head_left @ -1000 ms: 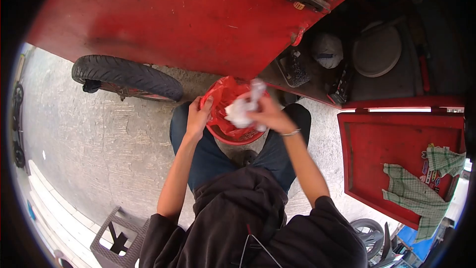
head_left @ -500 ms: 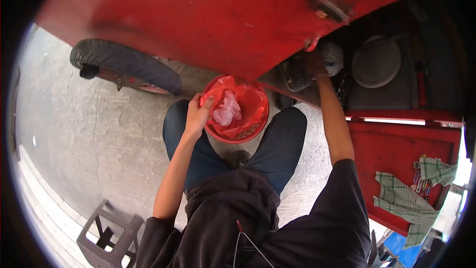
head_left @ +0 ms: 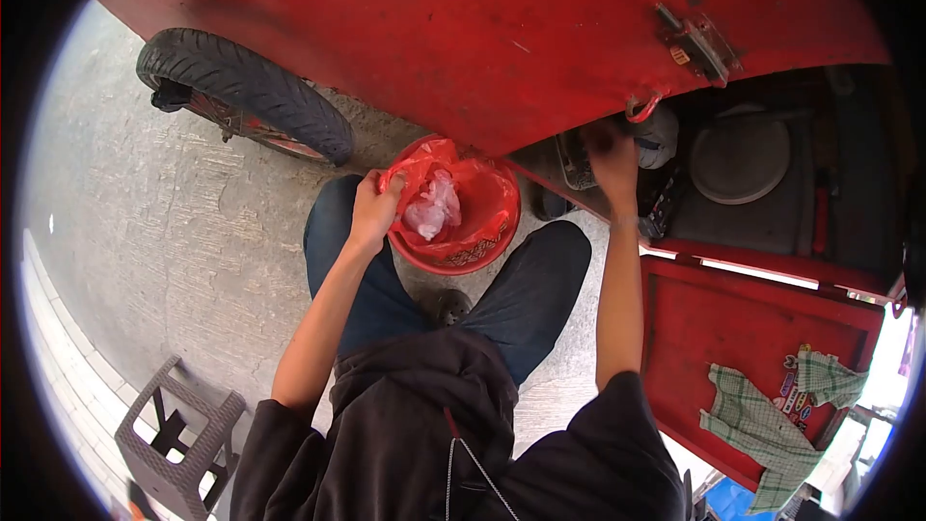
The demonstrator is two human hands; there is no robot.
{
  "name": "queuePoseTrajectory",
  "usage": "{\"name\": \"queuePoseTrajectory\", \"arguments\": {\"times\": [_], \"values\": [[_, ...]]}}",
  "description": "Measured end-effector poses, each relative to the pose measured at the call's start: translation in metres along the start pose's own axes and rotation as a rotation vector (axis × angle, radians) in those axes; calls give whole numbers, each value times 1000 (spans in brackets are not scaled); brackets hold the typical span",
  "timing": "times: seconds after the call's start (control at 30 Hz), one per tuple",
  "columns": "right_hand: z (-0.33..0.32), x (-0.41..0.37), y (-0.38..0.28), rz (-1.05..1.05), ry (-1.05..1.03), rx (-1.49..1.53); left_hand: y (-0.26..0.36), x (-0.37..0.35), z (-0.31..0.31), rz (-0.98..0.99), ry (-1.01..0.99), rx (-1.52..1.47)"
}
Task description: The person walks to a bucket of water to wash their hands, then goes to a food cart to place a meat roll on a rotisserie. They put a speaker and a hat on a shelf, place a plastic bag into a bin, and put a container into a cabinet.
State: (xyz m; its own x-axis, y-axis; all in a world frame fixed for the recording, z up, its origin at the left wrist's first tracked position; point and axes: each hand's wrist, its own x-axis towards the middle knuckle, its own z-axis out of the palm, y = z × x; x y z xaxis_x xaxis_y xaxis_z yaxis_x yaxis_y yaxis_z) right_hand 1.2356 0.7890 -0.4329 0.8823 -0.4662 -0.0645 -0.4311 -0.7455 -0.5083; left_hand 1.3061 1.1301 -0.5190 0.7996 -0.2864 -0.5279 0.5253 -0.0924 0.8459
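Currently, the left hand [head_left: 374, 212], nearly closed, pinches the red liner [head_left: 480, 195]; the whitish plastic bag [head_left: 434, 207] lies ungripped just beside it. The right hand [head_left: 613, 166] nears a tray [head_left: 578, 162], opening and grip unclear.

Head view, facing forward and down.
From above the lap [head_left: 381, 314], it closely overlooks the red basket's near rim [head_left: 449, 270].

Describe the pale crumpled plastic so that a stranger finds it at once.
By the lower corner of the big red panel is a round red basket. Inside it, near the left hand, lies the crumpled plastic: whitish and bunched, unlike the red bag around it.
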Motion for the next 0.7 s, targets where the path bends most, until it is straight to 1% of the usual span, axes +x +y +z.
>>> {"name": "queuePoseTrajectory", "arguments": {"times": [0.03,0.07,0.13,0.2,0.23,0.3,0.33,0.4,0.47,0.53,0.6,0.67,0.7], "values": [[2,19,1,-57,92,-153,-2,0,-1,-13,3,18],[12,39,12,-115,126,-269,-1,-3,-1,-15,2,22],[48,72,42,-179,163,-381,5,-8,1,-26,8,-45],[77,91,63,-212,309,-299,6,-10,2,-20,8,-51],[80,93,63,-221,309,-295,6,-10,2,-19,8,-59],[83,95,65,-184,209,-323,3,-8,-1,-29,13,-73],[80,95,67,-193,201,-321,2,-7,-1,-42,6,-86],[68,90,65,-426,282,-474,2,-7,-3,-43,15,-90],[33,57,33,-335,281,-212,2,-7,-4,-50,10,-121],[-7,7,-12,-15,-72,-21,2,-6,-4,-51,9,-145],[6,-38,-14,-14,-277,381,1,-3,-3,-55,7,-166],[32,-75,-41,-28,-328,683,1,0,-1,-74,-11,-162],[43,-85,-45,-24,-330,688,2,1,1,-78,-9,-157]]}}
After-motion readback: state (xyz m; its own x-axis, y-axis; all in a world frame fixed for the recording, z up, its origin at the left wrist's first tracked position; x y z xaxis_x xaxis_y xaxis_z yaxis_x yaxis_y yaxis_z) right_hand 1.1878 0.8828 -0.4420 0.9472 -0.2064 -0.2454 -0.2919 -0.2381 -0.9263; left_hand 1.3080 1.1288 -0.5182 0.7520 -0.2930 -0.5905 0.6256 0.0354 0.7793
